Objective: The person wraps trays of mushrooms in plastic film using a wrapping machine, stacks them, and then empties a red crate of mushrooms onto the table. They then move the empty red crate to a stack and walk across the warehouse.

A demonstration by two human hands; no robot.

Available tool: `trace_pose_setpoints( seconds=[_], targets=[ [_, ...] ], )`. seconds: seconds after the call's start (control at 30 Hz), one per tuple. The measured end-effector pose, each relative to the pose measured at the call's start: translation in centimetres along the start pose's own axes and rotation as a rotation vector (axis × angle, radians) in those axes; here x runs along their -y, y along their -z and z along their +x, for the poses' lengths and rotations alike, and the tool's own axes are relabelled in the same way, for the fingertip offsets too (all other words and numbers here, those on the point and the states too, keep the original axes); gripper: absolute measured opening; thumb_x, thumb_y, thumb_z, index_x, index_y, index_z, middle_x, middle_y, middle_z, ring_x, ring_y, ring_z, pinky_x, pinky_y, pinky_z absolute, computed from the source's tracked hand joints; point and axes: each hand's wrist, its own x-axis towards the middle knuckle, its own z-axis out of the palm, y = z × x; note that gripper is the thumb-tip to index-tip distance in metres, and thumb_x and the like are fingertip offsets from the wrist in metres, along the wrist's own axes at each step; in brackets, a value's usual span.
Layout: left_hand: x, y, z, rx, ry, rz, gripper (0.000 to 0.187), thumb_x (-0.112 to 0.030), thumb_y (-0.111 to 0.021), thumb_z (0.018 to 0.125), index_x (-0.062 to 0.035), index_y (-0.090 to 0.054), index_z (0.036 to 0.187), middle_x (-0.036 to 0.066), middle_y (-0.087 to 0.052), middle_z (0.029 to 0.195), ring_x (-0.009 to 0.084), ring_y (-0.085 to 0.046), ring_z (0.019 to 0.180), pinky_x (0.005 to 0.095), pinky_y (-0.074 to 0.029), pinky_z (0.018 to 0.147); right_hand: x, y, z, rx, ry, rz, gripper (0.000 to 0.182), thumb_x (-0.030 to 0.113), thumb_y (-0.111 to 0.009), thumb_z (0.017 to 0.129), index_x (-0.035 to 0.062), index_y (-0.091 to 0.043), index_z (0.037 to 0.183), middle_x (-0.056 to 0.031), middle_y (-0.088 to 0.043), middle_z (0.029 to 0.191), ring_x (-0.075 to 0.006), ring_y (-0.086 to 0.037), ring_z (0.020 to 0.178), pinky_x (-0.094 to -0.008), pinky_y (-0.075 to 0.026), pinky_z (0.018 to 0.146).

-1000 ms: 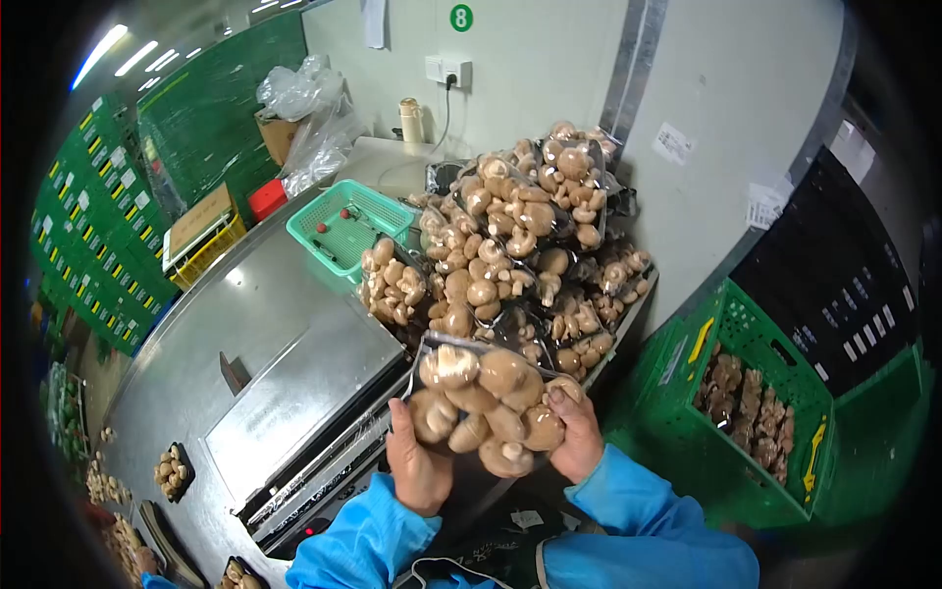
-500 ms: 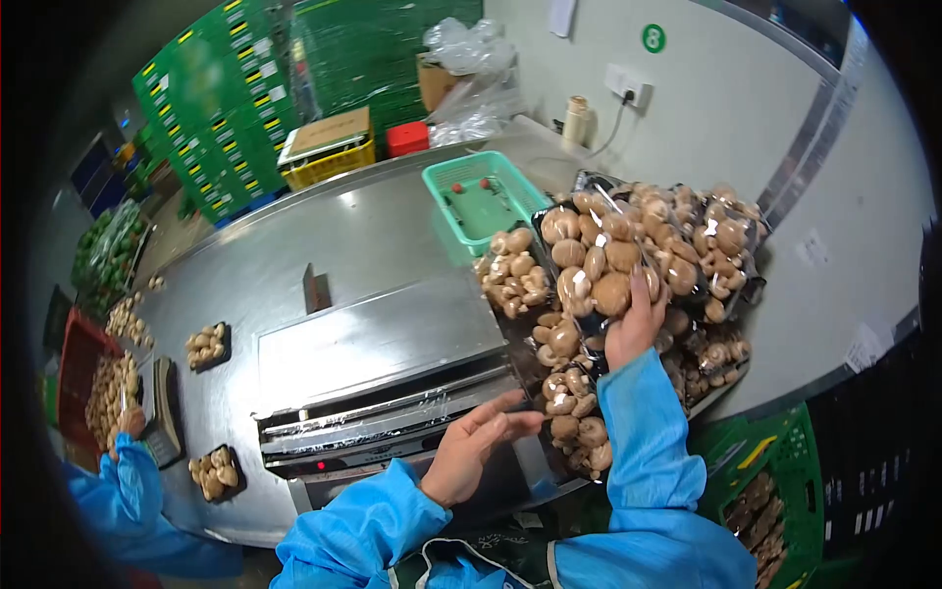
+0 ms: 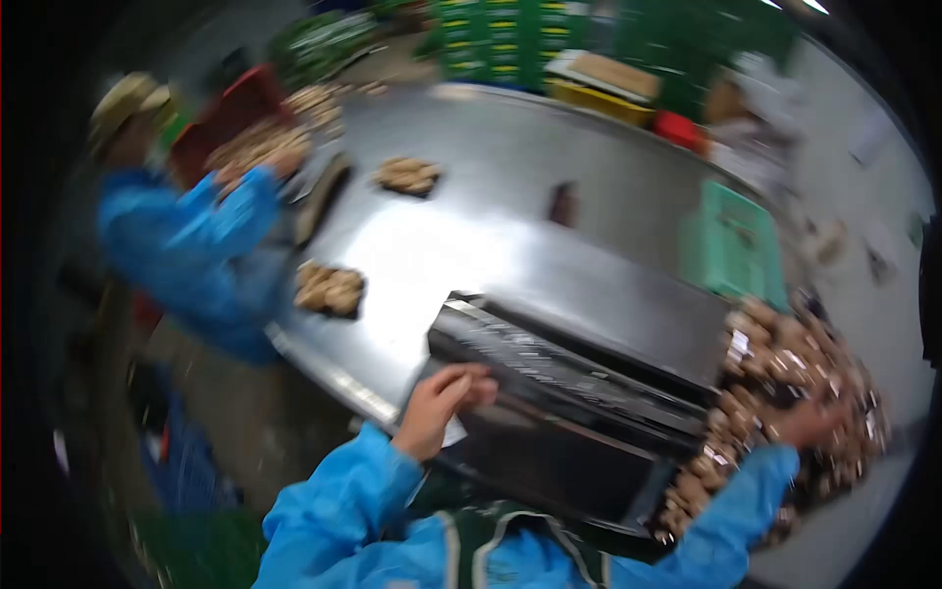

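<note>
Left hand: bare left hand [image 3: 439, 407], fingers loosely curled, nothing seen in its grasp, at the near left end of the long black-and-steel machine [image 3: 549, 442]; contact unclear.
Right hand: bare right hand [image 3: 812, 420], over the mushroom heap; blur hides its spread and any grip.
Mushroom heap: shiny, film-wrapped packs of brown mushrooms [image 3: 714, 447], right of the machine.
Steel table: two dark trays of pale-brown mushrooms [image 3: 330, 290] on the left; mint-green plastic basket [image 3: 724, 277] just beyond the heap.
Far left: blue-sleeved co-worker [image 3: 172, 226], hands at the mushrooms by a red crate [image 3: 186, 147].
</note>
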Motion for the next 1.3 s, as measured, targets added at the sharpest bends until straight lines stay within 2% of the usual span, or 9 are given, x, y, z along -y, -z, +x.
trace_pose_setpoints(
  seconds=[0.17, 0.3, 0.4, 0.53, 0.7, 0.77, 0.9, 1.1, 1.3],
  targets=[
    [-4.6, 17.2, 4.0, -0.544, -0.543, 0.274, 0.025, -0.016, -0.052, 0.089, 0.0020, -0.054, 0.107, 0.009, -0.061, 0.103, 0.0168, -0.055, 0.100, 0.0288, -0.042, 0.088, 19.7, 4.5, -6.2, 0.796, -0.571, 1.303, 0.030, 0.013, -0.051, 0.088, -0.0037, -0.051, 0.114, -0.0158, -0.058, 0.104, -0.0215, -0.060, 0.088, -0.0328, -0.050, 0.079],
    [-7.3, 31.8, 9.6, -0.831, -0.566, 0.258, 0.034, -0.020, -0.056, 0.087, 0.0013, -0.054, 0.113, 0.011, -0.059, 0.109, 0.0183, -0.052, 0.106, 0.0293, -0.039, 0.091, 38.6, 6.7, -14.7, 1.830, -0.676, 1.333, 0.048, 0.011, -0.055, 0.081, -0.0064, -0.043, 0.124, -0.0213, -0.055, 0.112, -0.0272, -0.059, 0.099, -0.0330, -0.049, 0.083],
    [-7.6, 41.3, 14.8, -0.899, -0.402, 0.432, 0.042, -0.023, -0.055, 0.087, 0.0040, -0.051, 0.118, 0.015, -0.056, 0.117, 0.0221, -0.052, 0.108, 0.0303, -0.039, 0.092, 49.0, 3.1, -25.3, 2.173, -0.853, 1.477, 0.065, 0.012, -0.056, 0.083, -0.0061, -0.022, 0.136, -0.0235, -0.038, 0.131, -0.0286, -0.045, 0.117, -0.0350, -0.041, 0.094],
    [-8.3, 45.4, 18.6, -0.752, -0.137, 0.606, 0.050, -0.033, -0.049, 0.089, 0.0029, -0.048, 0.123, 0.016, -0.053, 0.122, 0.0219, -0.050, 0.112, 0.0299, -0.037, 0.096, 58.6, -3.7, -39.8, 2.057, -0.424, 0.961, 0.085, 0.018, -0.065, 0.074, -0.0048, -0.016, 0.138, -0.0293, -0.029, 0.136, -0.0341, -0.040, 0.121, -0.0376, -0.038, 0.096],
    [-6.8, 45.9, 20.8, -0.581, -0.135, 0.360, 0.048, -0.034, -0.045, 0.092, 0.0011, -0.046, 0.125, 0.013, -0.052, 0.123, 0.0209, -0.052, 0.109, 0.0306, -0.038, 0.096, 61.6, -7.0, -47.0, 2.059, -0.740, 1.225, 0.076, 0.003, -0.064, 0.069, 0.0017, -0.028, 0.136, -0.0202, -0.044, 0.128, -0.0288, -0.047, 0.115, -0.0345, -0.038, 0.097],
    [-7.7, 44.8, 19.7, -0.480, -0.042, -0.041, 0.046, -0.038, -0.050, 0.090, -0.0054, -0.051, 0.121, 0.008, -0.052, 0.121, 0.0208, -0.049, 0.109, 0.0326, -0.037, 0.094, 61.6, -5.8, -44.8, 2.019, -0.714, 1.232, 0.068, 0.003, -0.061, 0.071, 0.0041, -0.034, 0.133, -0.0158, -0.050, 0.120, -0.0249, -0.050, 0.109, -0.0342, -0.041, 0.093],
    [-12.8, 39.9, 16.2, -0.335, -0.004, -0.018, 0.048, -0.044, -0.050, 0.089, -0.0082, -0.050, 0.122, 0.005, -0.049, 0.121, 0.0209, -0.046, 0.108, 0.0350, -0.037, 0.093, 59.8, -4.3, -38.6, 1.891, -0.445, 1.187, 0.069, 0.008, -0.064, 0.073, 0.0040, -0.032, 0.135, -0.0168, -0.045, 0.125, -0.0271, -0.054, 0.103, -0.0331, -0.045, 0.088],
    [-18.9, 22.1, 14.4, 0.107, -0.032, 0.030, 0.053, -0.042, -0.034, 0.095, -0.0053, -0.034, 0.134, 0.005, -0.039, 0.133, 0.0222, -0.038, 0.117, 0.0379, -0.028, 0.100, 49.5, -2.1, -20.6, 1.660, -0.662, 1.341, 0.071, 0.012, -0.060, 0.081, -0.0022, -0.021, 0.138, -0.0159, -0.042, 0.130, -0.0187, -0.056, 0.096, -0.0305, -0.046, 0.084],
    [-13.3, 4.7, 18.0, 0.414, 0.096, 0.080, 0.052, -0.044, -0.039, 0.093, -0.0080, -0.038, 0.131, 0.007, -0.041, 0.128, 0.0230, -0.037, 0.115, 0.0421, -0.027, 0.098, 32.4, -3.7, -11.3, 1.508, -0.717, 1.118, 0.073, 0.020, -0.057, 0.084, -0.0043, -0.016, 0.139, -0.0191, -0.032, 0.140, -0.0196, -0.044, 0.115, -0.0317, -0.040, 0.086]
  ],
)
